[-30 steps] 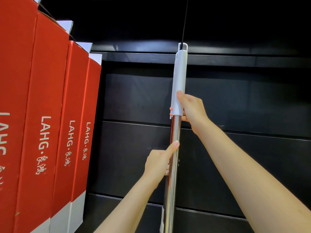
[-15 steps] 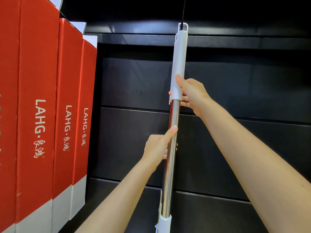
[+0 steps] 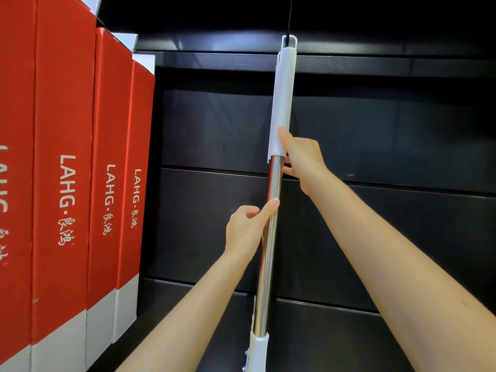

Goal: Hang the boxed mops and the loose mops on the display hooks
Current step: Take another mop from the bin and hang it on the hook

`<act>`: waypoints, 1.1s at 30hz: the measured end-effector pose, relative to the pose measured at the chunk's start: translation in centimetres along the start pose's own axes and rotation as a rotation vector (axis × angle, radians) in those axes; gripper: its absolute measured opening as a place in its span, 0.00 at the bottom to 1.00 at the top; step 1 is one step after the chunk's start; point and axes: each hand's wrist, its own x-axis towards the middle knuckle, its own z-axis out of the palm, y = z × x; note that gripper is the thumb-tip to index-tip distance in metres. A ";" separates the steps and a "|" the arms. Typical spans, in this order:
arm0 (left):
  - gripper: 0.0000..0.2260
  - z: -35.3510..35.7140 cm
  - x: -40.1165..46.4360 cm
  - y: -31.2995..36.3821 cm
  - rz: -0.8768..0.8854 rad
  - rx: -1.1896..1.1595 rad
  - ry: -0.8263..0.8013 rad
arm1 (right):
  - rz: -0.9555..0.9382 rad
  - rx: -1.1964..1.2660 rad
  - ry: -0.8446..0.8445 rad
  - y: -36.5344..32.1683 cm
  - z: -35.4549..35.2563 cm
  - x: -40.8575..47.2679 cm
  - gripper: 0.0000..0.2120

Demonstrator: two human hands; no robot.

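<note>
Tall red-and-white cardboard mop boxes (image 3: pixel 64 183) hang at left. The left hand (image 3: pixel 248 229) wraps its fingers around the loose mop's chrome pole (image 3: pixel 269 237). The right hand (image 3: pixel 303 159) grips the white plastic handle (image 3: pixel 281 103), whose top loop seemingly sits on a thin black display hook (image 3: pixel 290 17).

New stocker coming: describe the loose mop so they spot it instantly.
Start at the black display wall. Right of the red LAHG boxes one loose mop hangs upright. It alone is unboxed: a shiny metal pole with a white top sleeve.
</note>
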 end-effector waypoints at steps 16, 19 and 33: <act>0.19 -0.8 -3.4 -3.0 -0.097 0.079 -0.257 | 0.039 0.030 -0.096 2.3 0.1 -3.0 0.08; 0.12 -2.2 -4.7 -5.6 -0.125 0.155 -0.311 | 0.025 -0.054 -0.167 4.0 -0.8 -5.5 0.13; 0.21 -2.8 -8.7 -7.1 -0.238 0.173 -0.388 | 0.183 -0.175 -0.155 8.9 0.9 -13.9 0.21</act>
